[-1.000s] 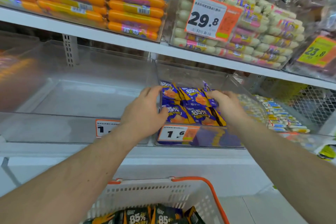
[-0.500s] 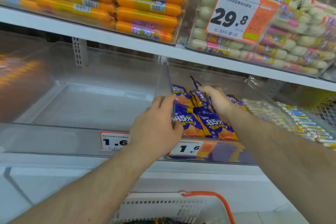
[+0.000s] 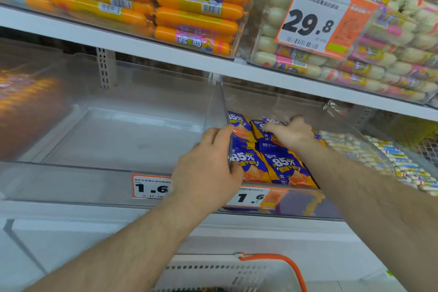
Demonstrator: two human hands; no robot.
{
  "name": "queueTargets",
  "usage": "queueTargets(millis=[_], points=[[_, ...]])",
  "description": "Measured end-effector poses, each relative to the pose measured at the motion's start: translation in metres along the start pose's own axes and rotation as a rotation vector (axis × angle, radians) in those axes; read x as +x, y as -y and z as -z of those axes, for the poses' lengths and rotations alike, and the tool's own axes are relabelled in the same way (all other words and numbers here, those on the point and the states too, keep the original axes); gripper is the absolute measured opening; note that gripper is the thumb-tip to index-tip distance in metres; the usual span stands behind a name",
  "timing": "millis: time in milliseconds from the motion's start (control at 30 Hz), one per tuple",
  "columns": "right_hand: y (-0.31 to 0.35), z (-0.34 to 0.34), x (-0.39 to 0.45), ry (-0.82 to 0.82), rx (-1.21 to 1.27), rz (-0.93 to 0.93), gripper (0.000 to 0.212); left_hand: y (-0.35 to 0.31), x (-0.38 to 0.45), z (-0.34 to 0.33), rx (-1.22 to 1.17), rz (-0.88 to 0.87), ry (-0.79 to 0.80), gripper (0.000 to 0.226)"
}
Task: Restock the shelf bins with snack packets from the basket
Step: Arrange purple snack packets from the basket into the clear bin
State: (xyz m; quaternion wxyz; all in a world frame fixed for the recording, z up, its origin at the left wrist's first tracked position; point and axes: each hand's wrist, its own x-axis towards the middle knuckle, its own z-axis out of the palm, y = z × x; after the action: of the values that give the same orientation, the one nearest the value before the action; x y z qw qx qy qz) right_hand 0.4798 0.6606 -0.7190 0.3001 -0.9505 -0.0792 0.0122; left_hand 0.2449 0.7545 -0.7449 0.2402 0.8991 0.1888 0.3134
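head view, both hands (image 3: 206, 168) on snack packets (image 3: 282, 168) in clear bin (image 3: 355, 140)

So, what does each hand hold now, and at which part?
The left hand grips the clear bin's left side wall. The right hand rests on the blue snack packets; whether it grips one cannot be told.

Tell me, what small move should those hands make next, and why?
Probably draw the right hand back out of the clear bin. Its fingers rest on the rear blue snack packets, which already lie in rows, while the left hand grips the bin's side wall. More packets would have to come from the basket below.
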Motion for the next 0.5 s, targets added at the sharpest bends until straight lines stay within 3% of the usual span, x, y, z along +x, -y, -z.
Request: queueTargets(millis=[300, 400, 500], points=[[0.008, -0.024, 0.013, 0.084, -0.295, 0.088, 0.08, 0.0, 0.0, 0.0, 0.009, -0.006, 0.009, 0.063], [0.006, -0.027, 0.013, 0.069, -0.331, 0.099, 0.086, -0.001, 0.0, 0.0, 0.013, -0.008, 0.004, 0.063], [0.003, -0.028, 0.016, 0.069, -0.305, 0.101, 0.073, -0.001, -0.001, 0.0, 0.018, -0.008, 0.006, 0.064]])
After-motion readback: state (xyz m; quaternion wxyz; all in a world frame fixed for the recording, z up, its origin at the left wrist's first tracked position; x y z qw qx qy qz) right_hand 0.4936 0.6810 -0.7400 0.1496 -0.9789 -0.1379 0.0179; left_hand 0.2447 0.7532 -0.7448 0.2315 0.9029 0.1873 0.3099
